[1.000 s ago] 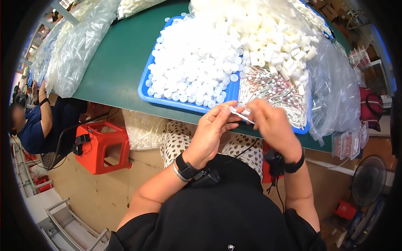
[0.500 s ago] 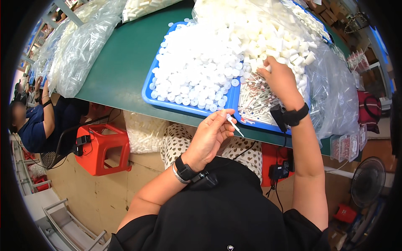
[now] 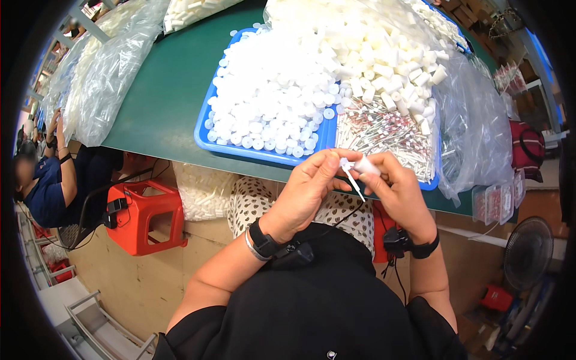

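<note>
Over the table's front edge, my left hand (image 3: 305, 195) pinches a thin white stick (image 3: 355, 185) with a small white fitting at its top; the stick's tip slants down to the right. Close beside it, my right hand (image 3: 401, 187) grips a cream-white cylindrical cap (image 3: 366, 167) between thumb and fingers. The cap is right by the stick's top fitting; whether they touch is hard to tell. Beyond my hands lie a heap of thin sticks (image 3: 384, 135), a pile of cream cylinders (image 3: 384, 72) and many translucent white discs (image 3: 264, 114) in a blue tray (image 3: 204, 139).
A clear plastic bag (image 3: 462, 132) drapes at the right of the green table (image 3: 150, 102). Clear boxes (image 3: 495, 203) sit at the right edge, near a fan (image 3: 528, 252). At left are a red stool (image 3: 147, 219), more plastic bags (image 3: 111, 84) and another person (image 3: 51, 186).
My right hand has come back from the pile of cylinders with one cap and now meets my left hand. The left hand has shifted slightly right, still holding the stick.
</note>
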The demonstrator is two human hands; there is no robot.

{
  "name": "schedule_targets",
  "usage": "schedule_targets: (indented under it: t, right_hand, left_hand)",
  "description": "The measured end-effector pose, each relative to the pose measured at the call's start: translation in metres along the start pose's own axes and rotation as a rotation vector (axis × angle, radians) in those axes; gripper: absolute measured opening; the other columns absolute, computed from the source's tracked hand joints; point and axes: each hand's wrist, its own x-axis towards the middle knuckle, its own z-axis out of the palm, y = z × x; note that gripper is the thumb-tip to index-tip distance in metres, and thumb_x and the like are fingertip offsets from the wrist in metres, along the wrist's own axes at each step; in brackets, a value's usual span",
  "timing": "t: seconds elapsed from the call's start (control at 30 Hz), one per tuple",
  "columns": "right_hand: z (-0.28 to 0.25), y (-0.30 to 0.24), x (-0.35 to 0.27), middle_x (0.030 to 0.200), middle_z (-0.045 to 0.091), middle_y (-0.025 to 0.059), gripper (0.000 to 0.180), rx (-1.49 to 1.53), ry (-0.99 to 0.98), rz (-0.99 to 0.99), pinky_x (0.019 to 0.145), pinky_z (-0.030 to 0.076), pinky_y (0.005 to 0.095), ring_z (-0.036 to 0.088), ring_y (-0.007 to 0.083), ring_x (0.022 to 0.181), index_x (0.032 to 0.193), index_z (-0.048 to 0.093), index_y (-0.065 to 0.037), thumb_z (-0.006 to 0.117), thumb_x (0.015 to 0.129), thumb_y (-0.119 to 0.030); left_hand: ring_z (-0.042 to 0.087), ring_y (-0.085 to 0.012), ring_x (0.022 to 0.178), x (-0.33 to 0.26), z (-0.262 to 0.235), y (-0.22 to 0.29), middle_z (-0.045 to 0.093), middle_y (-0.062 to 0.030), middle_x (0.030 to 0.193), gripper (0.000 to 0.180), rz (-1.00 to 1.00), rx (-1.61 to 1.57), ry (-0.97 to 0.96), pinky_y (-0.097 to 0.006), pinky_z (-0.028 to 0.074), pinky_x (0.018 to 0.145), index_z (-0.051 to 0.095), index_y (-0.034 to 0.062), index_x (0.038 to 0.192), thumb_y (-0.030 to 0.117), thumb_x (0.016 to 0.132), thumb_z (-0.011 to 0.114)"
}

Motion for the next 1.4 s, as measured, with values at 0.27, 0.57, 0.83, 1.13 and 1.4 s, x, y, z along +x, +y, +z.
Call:
schedule_targets:
  t: [0.27, 0.57, 0.83, 1.13, 1.4]
  right_hand:
    - [0.014, 0.017, -0.011, 0.086, 0.062, 0.0076, 0.018, -0.094, 0.217, -0.18, 0.058, 0.047, 0.0264, 0.059, 0.0138, 0.067, 0.101, 0.065, -0.002, 0.072, 0.084, -0.003]
    - [0.026, 0.017, -0.014, 0.085, 0.063, 0.0108, 0.015, -0.24, 0.207, -0.175, 0.06, 0.052, 0.0285, 0.064, 0.0152, 0.067, 0.092, 0.055, 0.001, 0.069, 0.087, -0.002]
    - [0.006, 0.02, -0.016, 0.09, 0.063, 0.012, 0.011, 0.482, -0.074, 0.214, 0.064, 0.057, 0.0258, 0.068, 0.0141, 0.073, 0.102, 0.045, -0.001, 0.054, 0.097, -0.003]
    - [-0.026, 0.015, -0.017, 0.086, 0.066, 0.0062, 0.011, 0.175, 0.001, 0.091, 0.062, 0.053, 0.0275, 0.066, 0.0105, 0.074, 0.103, 0.052, -0.002, 0.058, 0.097, -0.009]
    - [-0.164, 0.11, 0.013, 0.095, 0.068, 0.0178, 0.021, -1.176, 0.496, -0.034, 0.072, 0.051, 0.0478, 0.065, 0.0405, 0.084, 0.106, 0.064, -0.008, 0.057, 0.086, -0.008]
  left_hand:
    - [0.059, -0.0112, 0.095, -0.003, -0.003, -0.012, 0.06, -0.0064, 0.117, 0.038, -0.138, -0.076, 0.041, -0.025, 0.05, 0.082, 0.057, 0.0017, 0.122, 0.034, 0.103, 0.05]
    - [0.053, -0.0043, 0.072, -0.005, 0.002, -0.021, 0.061, 0.0009, 0.089, 0.03, -0.147, 0.075, 0.129, -0.019, 0.045, 0.066, 0.061, 0.0048, 0.122, 0.026, 0.101, 0.057]
    - [0.056, -0.0032, 0.07, -0.004, 0.002, -0.022, 0.059, 0.0031, 0.077, 0.033, -0.216, 0.149, 0.103, -0.018, 0.045, 0.064, 0.062, 0.0035, 0.126, 0.026, 0.104, 0.052]
    - [0.061, -0.0101, 0.093, -0.003, 0.003, -0.021, 0.065, -0.0097, 0.112, 0.039, -0.203, 0.174, 0.024, -0.023, 0.052, 0.077, 0.051, -0.0019, 0.134, 0.005, 0.097, 0.06]
    - [0.065, -0.0144, 0.083, -0.007, 0.002, -0.021, 0.063, -0.0167, 0.108, 0.019, -0.296, -0.102, -0.125, -0.029, 0.055, 0.073, 0.04, 0.008, 0.117, 0.016, 0.103, 0.05]
